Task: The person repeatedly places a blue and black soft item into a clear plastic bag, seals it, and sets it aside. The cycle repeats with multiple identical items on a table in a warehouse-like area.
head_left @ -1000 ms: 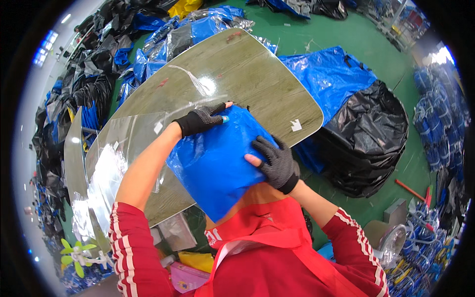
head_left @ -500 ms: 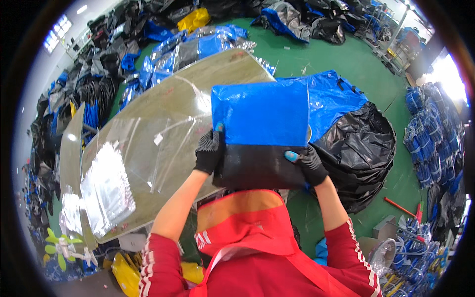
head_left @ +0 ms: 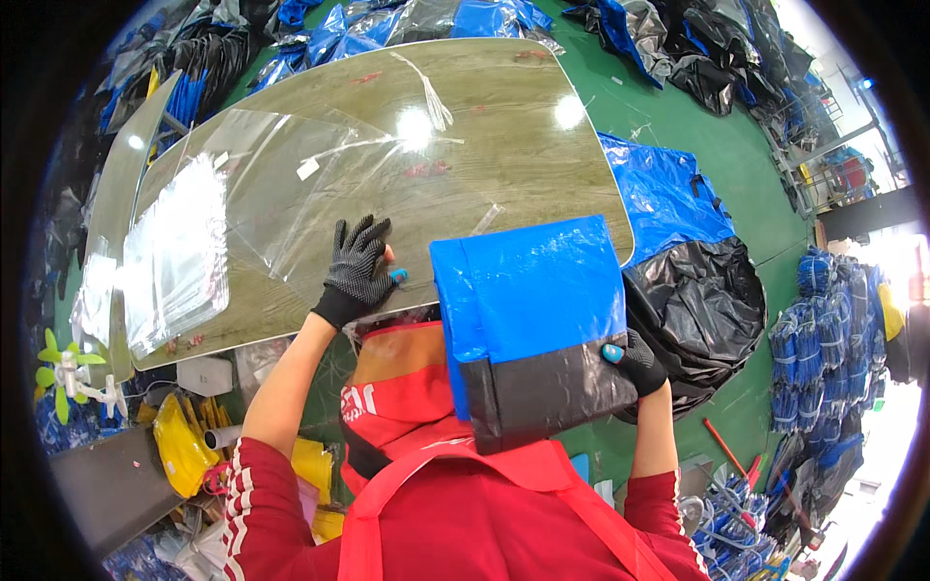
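Observation:
My right hand (head_left: 639,366), in a black glove, grips the lower right edge of a folded blue and black plastic sheet (head_left: 528,290), its thumb on the black part. The sheet is held over the table's near right edge, blue part away from me. My left hand (head_left: 359,266), in a dotted black glove with bare fingertips, lies with fingers spread on or just above the wood-pattern table (head_left: 523,136). Near it, clear plastic bags (head_left: 257,198) lie on the table, with a shiny stack of clear bags (head_left: 176,261) at the left.
White strings (head_left: 431,92) lie on the table. A large blue and black sheet (head_left: 693,290) is heaped on the green floor at right. Tied blue bundles (head_left: 823,339) are stacked farther right. A small green-bladed fan (head_left: 66,373) and yellow packets (head_left: 184,445) stand at lower left.
My left hand has let go of the folded sheet and moved left onto the table area. My right hand has brought the sheet lower and nearer to me. The view has shifted.

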